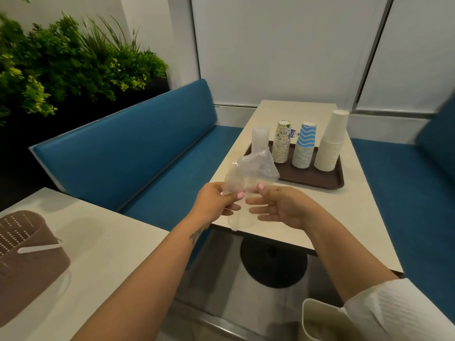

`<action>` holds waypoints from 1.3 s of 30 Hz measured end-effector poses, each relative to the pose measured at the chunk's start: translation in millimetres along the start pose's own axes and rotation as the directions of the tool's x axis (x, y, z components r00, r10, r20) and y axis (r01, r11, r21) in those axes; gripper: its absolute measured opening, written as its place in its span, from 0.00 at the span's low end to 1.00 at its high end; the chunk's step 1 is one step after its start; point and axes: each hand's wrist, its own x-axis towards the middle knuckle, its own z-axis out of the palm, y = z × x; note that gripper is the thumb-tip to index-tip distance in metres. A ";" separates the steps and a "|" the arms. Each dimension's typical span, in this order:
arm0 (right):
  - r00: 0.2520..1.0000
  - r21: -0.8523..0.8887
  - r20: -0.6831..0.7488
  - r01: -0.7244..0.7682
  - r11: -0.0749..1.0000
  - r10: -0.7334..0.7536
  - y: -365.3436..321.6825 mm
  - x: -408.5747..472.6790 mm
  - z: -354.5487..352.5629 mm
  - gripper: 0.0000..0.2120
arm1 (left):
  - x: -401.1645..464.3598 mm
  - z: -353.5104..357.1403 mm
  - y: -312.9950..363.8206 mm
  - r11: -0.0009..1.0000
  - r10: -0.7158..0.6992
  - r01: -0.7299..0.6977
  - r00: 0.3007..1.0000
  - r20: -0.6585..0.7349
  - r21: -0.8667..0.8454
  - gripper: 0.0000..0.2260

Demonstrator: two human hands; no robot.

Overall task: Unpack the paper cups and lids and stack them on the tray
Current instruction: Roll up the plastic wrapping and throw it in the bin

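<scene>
Wrapper: clear plastic bag (248,173), empty as far as can be seen, held up at the centre of the frame in front of the tray's left end.
Left hand (216,200): thumb and fingers pinch the bag's lower left edge — fingers curled onto the film.
Right hand (283,207): thumb pressed on the bag's lower right edge, the fingers below it held fairly straight; it looks like a light pinch between thumb and forefinger.
Tray (310,180): brown, right of centre on the white table (344,217), already loaded.
Lids (259,141): pale translucent column at the tray's left end, partly behind the bag.
Cups: leaf-print stack (282,146), blue zigzag stack (304,146) and taller plain white stack (332,141), each upside down, side by side in a row to the right of the lids.
Handling of the bag: very light, limp and slippery, likely to cling or drift — best taken by gathering a bunch of film, not by one edge.
Handling of the stacks: light and easily tipped, and the paper walls would dent under a squeeze — hold low around the column, near its base.
Progress: unpacking looks close to finished; only the wrapper appears left to deal with.
Elsewhere: brown perforated basket (27,244) at lower left, cream bin (320,321) at the bottom edge.
</scene>
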 end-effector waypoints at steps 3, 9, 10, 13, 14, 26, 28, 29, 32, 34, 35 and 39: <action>0.991 0.050 -0.053 0.122 0.991 -0.119 4.8 1.0 2.0 0.24 | -4.3 0.6 -3.6 0.987 0.087 -0.080 0.995 0.039 -0.137 0.20; 0.955 0.272 -0.199 0.272 0.923 -0.222 10.1 8.0 12.1 0.26 | -11.5 20.9 -5.1 0.942 0.095 -0.133 0.986 -0.134 -0.308 0.09; 0.944 0.313 -0.225 0.306 0.899 -0.243 10.4 8.5 14.5 0.19 | -10.5 22.5 -3.7 0.923 0.057 -0.109 0.988 -0.147 -0.370 0.07; 0.919 0.306 -0.265 0.368 0.878 -0.293 12.1 7.3 18.4 0.06 | -3.5 16.6 -4.3 0.813 -0.064 0.083 0.997 0.053 -0.577 0.36; 0.916 0.296 -0.257 0.379 0.877 -0.309 13.5 7.6 18.2 0.08 | -3.1 13.4 -2.7 0.769 -0.086 0.171 0.983 0.164 -0.616 0.40; 0.994 -0.100 -0.039 0.094 0.991 -0.098 -5.0 2.0 -3.1 0.31 | 2.9 -1.2 10.8 0.890 -0.265 0.307 0.950 0.166 -0.338 0.18; 0.992 -0.074 -0.066 0.104 0.992 -0.109 -5.6 3.4 -3.8 0.20 | 3.4 -3.5 12.8 0.900 -0.253 0.305 0.947 0.199 -0.310 0.18; 0.990 -0.040 -0.079 0.115 0.993 -0.118 -5.0 3.4 -4.1 0.16 | 2.5 -4.8 14.0 0.899 -0.254 0.318 0.938 0.234 -0.300 0.16; 0.987 0.062 -0.076 0.147 0.987 -0.142 -2.2 0.3 -4.7 0.11 | -2.9 -6.6 18.1 0.885 -0.282 0.382 0.894 0.347 -0.265 0.12; 0.988 0.124 0.006 0.149 0.981 -0.151 0.3 -1.9 -6.5 0.15 | -4.4 -7.2 16.7 0.881 -0.262 0.379 0.888 0.378 -0.282 0.13; 0.984 0.180 0.063 0.150 0.972 -0.164 0.7 -3.5 -7.5 0.19 | -4.5 -7.4 15.3 0.873 -0.233 0.369 0.890 0.392 -0.319 0.13; 0.951 0.360 0.180 0.175 0.916 -0.253 2.0 -7.3 -9.2 0.22 | -5.2 -4.9 7.9 0.821 -0.079 0.297 0.905 0.417 -0.489 0.15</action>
